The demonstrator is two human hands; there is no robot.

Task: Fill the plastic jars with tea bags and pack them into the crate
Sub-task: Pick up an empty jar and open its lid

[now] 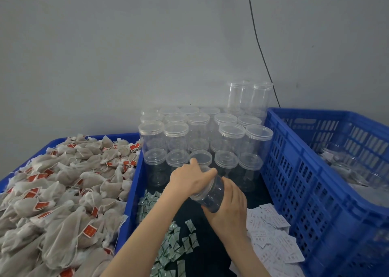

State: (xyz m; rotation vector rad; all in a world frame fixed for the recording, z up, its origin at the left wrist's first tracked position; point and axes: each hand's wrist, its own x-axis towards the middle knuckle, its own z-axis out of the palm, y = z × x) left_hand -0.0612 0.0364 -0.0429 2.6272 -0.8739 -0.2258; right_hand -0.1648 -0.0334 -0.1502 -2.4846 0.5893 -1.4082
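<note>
- The tea bags run off the left and bottom edges; the print on their red tags is too small to read.
- The blue crate is cut by the right edge, and its contents blur behind the lattice wall.
- The left hand covers the top of the held jar, so its lid cannot be judged.
- The far stacked jars overlap; their count is unclear.
- Text on the white packets is illegible.
</note>
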